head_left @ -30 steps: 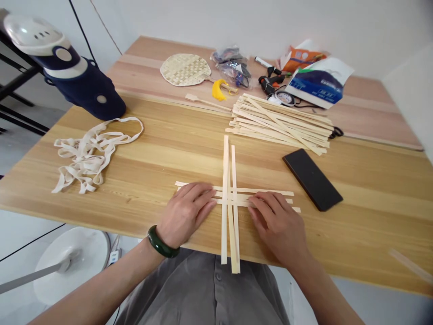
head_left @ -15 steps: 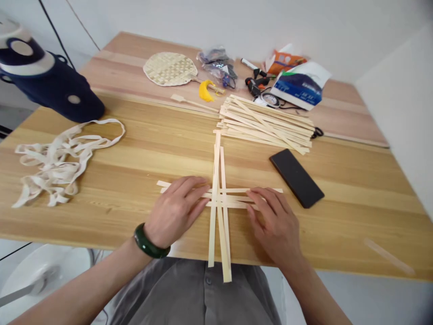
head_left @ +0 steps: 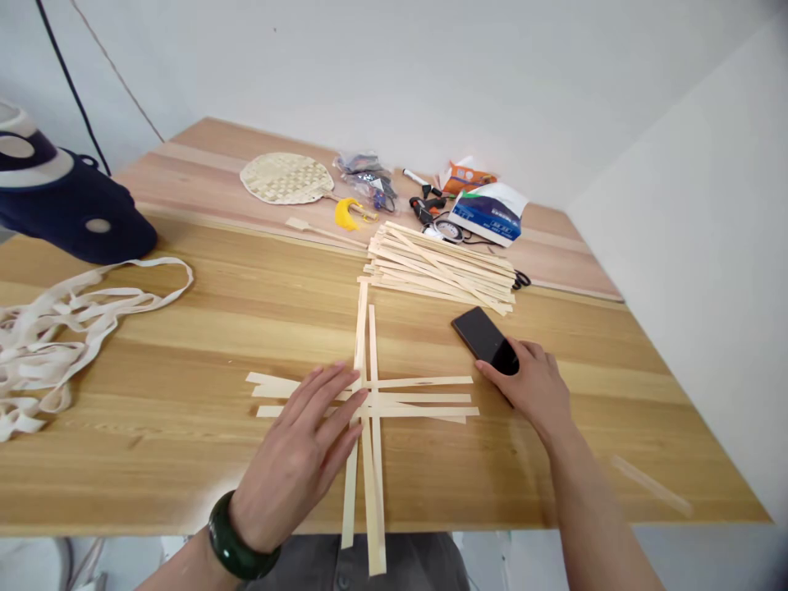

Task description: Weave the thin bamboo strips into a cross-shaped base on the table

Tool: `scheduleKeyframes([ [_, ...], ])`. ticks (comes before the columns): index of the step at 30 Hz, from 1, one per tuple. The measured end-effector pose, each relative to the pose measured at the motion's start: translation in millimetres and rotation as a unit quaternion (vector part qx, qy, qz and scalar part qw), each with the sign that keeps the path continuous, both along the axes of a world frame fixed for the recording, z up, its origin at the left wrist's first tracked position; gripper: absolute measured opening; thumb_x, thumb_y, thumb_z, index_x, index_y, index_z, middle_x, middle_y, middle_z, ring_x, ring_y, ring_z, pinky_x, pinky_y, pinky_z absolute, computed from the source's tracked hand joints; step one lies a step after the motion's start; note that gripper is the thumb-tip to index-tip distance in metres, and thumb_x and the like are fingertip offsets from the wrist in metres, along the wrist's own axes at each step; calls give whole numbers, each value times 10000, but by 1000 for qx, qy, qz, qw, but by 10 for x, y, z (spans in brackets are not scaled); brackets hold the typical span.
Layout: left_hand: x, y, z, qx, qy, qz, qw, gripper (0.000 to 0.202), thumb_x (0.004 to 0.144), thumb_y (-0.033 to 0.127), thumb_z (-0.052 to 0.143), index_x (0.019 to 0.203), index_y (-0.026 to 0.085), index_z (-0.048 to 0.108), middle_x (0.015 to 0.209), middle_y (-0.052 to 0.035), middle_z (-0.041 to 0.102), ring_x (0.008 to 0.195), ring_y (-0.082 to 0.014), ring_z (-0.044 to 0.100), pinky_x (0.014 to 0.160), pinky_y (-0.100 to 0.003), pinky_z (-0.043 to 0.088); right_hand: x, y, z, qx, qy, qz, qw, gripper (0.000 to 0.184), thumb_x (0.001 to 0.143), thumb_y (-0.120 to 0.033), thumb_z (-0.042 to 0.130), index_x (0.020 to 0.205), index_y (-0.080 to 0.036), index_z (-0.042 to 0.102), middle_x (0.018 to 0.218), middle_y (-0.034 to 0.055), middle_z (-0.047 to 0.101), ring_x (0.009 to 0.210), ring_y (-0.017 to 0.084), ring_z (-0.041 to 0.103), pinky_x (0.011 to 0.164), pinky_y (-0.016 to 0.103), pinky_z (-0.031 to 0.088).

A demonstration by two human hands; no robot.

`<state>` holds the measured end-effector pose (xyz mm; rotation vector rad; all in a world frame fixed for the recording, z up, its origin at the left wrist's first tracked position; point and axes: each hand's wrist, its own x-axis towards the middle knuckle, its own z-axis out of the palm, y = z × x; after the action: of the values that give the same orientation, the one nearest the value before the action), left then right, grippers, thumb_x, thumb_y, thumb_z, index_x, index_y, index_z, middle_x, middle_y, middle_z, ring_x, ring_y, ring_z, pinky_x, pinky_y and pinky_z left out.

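My left hand (head_left: pixel 301 455) lies with its fingers stretched out over crossed pale bamboo strips (head_left: pixel 424 398), the fingertips at their crossing. Several strips run sideways and others run toward me, their near ends hanging past the table's front edge. My right hand (head_left: pixel 535 390) grips the near end of a black phone (head_left: pixel 482 335), thumb on one side and fingers on the other. A dark green bangle (head_left: pixel 237 542) sits on my left wrist.
Behind the crossing lies a pile of loose strips (head_left: pixel 440 267). Farther back are a woven fan (head_left: pixel 286 178), a yellow tassel (head_left: pixel 346 215), a glue gun (head_left: pixel 424 207) and a tissue pack (head_left: pixel 489 215). White cloth tape (head_left: pixel 92 324) and a dark blue bottle (head_left: pixel 74 209) are at left.
My right hand has left the strips, moved right and closed on the phone. My left hand has flattened over the crossing. The view has tilted up and shifted right.
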<state>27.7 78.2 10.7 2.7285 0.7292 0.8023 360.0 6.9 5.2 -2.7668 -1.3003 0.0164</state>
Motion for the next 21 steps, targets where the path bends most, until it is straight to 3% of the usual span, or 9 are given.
scheduleKeyframes([
  [4, -47, 1, -26, -4, -11, 10, 1000, 368, 957, 145, 523, 1324, 168, 503, 1378, -131, 531, 1366, -263, 435, 1124, -511, 443, -25, 56, 92, -34, 9, -14, 999, 669, 770, -634, 633, 1259, -179, 585, 1242, 125, 617, 1171, 334, 551, 889, 438, 490],
  [9, -55, -3, -67, -11, -16, 16, 1000, 389, 955, 143, 531, 1341, 175, 490, 1383, -136, 518, 1379, -280, 413, 1109, -539, 456, -122, 74, 110, -23, 13, -47, 999, 654, 739, -623, 667, 1196, -162, 587, 1203, 139, 627, 1168, 348, 559, 898, 459, 486],
  [13, -68, 8, -87, -20, -10, 17, 1000, 403, 952, 156, 539, 1351, 171, 486, 1407, -141, 501, 1383, -291, 409, 1103, -545, 461, -152, 28, 126, -9, 34, -59, 998, 717, 725, -683, 658, 1246, -199, 568, 1242, 136, 622, 1149, 371, 576, 844, 483, 503],
  [17, -114, 16, -112, -37, -8, 23, 999, 398, 962, 171, 517, 1358, 192, 485, 1439, -121, 488, 1390, -287, 411, 1125, -548, 438, -77, -180, 66, 111, 66, -20, 991, 573, 899, -642, 456, 1264, -217, 575, 1245, 117, 642, 1073, 305, 633, 836, 465, 529],
  [21, -148, 26, -166, -56, -5, 28, 998, 424, 972, 227, 502, 1394, 233, 460, 1468, -87, 481, 1394, -281, 416, 1150, -546, 409, -1, -520, -67, 225, -16, 97, 969, 424, 987, -498, 411, 1219, -218, 630, 1283, 106, 641, 1206, 262, 566, 1015, 454, 477],
])
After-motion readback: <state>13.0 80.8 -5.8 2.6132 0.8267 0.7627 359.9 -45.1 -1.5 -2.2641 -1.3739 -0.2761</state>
